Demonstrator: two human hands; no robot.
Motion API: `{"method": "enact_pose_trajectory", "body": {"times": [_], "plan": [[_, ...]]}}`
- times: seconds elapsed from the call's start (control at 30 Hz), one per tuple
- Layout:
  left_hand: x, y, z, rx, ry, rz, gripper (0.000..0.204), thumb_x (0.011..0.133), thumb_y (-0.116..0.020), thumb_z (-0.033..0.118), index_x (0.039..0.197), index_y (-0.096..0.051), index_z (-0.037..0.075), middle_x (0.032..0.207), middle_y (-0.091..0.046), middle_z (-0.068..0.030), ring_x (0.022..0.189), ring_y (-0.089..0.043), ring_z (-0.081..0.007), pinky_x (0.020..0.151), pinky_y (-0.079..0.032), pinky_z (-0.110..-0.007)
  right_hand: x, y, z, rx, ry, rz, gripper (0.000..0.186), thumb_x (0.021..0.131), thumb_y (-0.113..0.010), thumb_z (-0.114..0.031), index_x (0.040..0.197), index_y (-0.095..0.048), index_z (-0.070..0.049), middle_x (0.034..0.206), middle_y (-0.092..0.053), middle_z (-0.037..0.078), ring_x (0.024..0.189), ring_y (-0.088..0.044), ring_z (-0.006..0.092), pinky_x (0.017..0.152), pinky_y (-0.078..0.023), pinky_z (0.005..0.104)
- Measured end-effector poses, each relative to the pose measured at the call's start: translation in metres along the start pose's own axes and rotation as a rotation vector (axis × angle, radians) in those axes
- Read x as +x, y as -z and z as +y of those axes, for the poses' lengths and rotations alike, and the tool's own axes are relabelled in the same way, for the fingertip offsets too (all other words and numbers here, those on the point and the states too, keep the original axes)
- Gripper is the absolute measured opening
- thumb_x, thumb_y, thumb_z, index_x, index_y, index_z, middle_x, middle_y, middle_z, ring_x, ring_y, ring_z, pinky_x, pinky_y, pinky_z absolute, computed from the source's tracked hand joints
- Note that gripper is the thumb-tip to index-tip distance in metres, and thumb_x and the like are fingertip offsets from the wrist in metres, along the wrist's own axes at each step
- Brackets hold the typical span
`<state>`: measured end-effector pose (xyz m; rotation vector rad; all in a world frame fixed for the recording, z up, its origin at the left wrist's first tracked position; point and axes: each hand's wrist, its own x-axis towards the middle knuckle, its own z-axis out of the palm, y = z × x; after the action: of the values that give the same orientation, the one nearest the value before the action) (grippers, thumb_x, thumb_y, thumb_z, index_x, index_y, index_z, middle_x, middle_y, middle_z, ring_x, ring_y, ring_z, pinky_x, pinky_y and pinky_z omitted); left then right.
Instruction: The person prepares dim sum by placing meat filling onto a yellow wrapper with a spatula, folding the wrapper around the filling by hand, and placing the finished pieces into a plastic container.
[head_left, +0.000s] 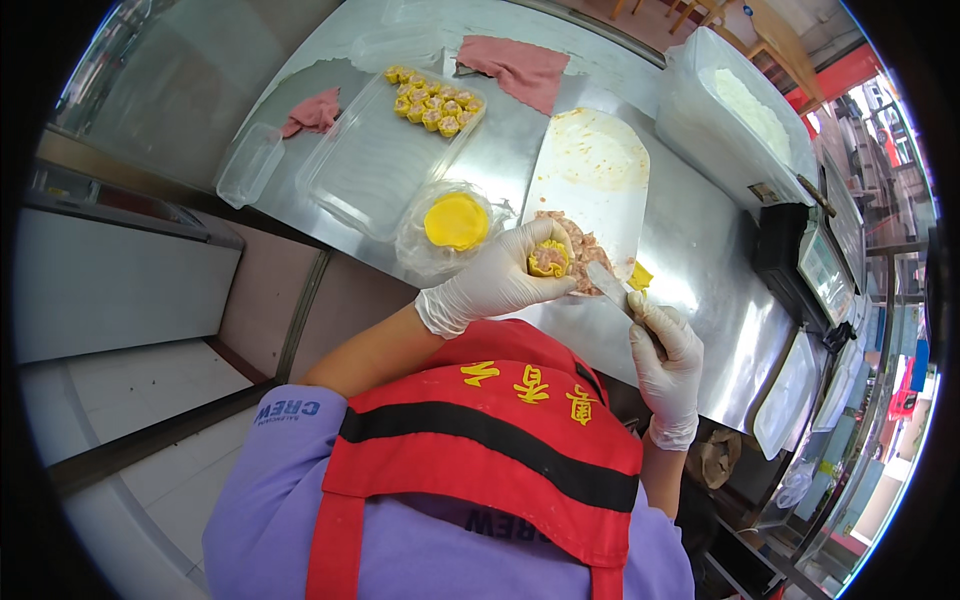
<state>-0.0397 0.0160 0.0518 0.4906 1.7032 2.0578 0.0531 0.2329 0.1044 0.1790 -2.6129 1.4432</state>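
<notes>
My gloved left hand [505, 272] curls around a dumpling [548, 259], a yellow wrapper gathered about pink meat, its open top showing. In my gloved right hand [668, 358] is a flat metal spatula [608, 285], its blade pointing toward the meat filling [580, 238]. That filling lies heaped at the near end of a white tray [598, 165]. Just left of it, a stack of round yellow wrappers [456, 221] rests in a clear plastic bag [412, 243]. A small yellow scrap [640, 277] sits by the tray's near right corner.
Finished dumplings [432, 100] stand in rows at the far end of a clear plastic tray [345, 190]. Pink cloths [515, 68] lie at the back and left. A large bin [705, 95] of white contents and a black scale [790, 255] occupy the right side of the steel table [700, 300].
</notes>
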Motion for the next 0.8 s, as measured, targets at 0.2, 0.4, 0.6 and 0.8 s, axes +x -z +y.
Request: {"method": "enact_pose_trajectory", "body": {"times": [0.2, 0.4, 0.6, 0.8], "plan": [[0.003, 0.002, -0.008, 0.065, -0.037, -0.012, 0.018, 0.083, -0.073, 0.011, 0.095, -0.06, 0.005, 0.084, -0.057, 0.0026, 0.082, -0.053, -0.0039, 0.072, -0.045, -0.021, 0.004, -0.003, -0.008, -0.089, 0.035, -0.032, 0.034, 0.078, -0.062, 0.008, 0.11, -0.067, -0.003, 0.088, -0.067, 0.01, 0.077, -0.065, 0.018, 0.069, -0.05, 0.0259], [0.002, -0.002, 0.004, 0.099, -0.053, -0.071, 0.019, 0.081, -0.076, 0.014, 0.088, -0.06, 0.005, 0.079, -0.057, 0.0031, 0.079, -0.053, -0.004, 0.069, -0.044, -0.021, 0.015, -0.012, -0.014, -0.173, 0.169, -0.034, 0.035, 0.076, -0.063, 0.007, 0.108, -0.068, -0.005, 0.083, -0.066, 0.01, 0.07, -0.065, 0.0199, 0.065, -0.05, 0.0272], [0.0, 0.005, 0.001, 0.26, -0.108, -0.046, 0.023, 0.077, -0.078, 0.017, 0.083, -0.059, 0.005, 0.074, -0.056, 0.0002, 0.074, -0.052, -0.0065, 0.065, -0.043, -0.024, 0.012, 0.0, -0.008, -0.235, 0.114, -0.053, 0.032, 0.073, -0.064, 0.005, 0.102, -0.07, -0.007, 0.08, -0.065, 0.01, 0.067, -0.064, 0.0235, 0.06, -0.05, 0.0293], [0.001, 0.002, -0.001, 0.3, -0.183, -0.027, 0.02, 0.077, -0.076, 0.012, 0.084, -0.059, 0.006, 0.072, -0.055, -0.0008, 0.072, -0.053, -0.0081, 0.065, -0.044, -0.025, 0.02, -0.007, -0.015, -0.298, 0.234, -0.041, 0.033, 0.07, -0.064, 0.005, 0.1, -0.071, -0.007, 0.079, -0.065, 0.01, 0.067, -0.064, 0.0239, 0.059, -0.05, 0.0299]]}}
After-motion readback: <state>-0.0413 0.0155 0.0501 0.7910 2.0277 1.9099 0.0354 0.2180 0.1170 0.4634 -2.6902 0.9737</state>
